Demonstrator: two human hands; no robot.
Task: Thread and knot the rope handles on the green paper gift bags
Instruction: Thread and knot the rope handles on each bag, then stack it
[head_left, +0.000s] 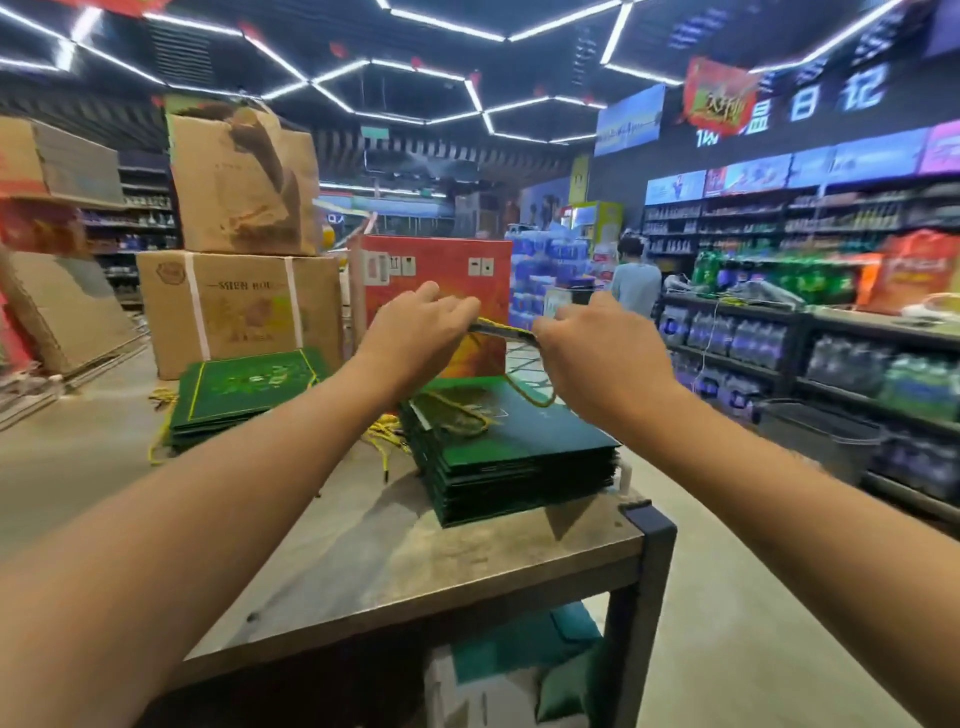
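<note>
We are gripping the bag (503, 332) edge-on between both hands (421, 325), long axis left-right, rope (530, 392) hanging beneath the right hand (597, 343).

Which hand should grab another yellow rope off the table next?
Probably the left hand: the loose yellow rope handles lie left of the near stack of flat green paper bags, on its side.

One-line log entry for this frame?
hands: left and right grip green bag edge | rope handle hangs | bag stack below
</note>
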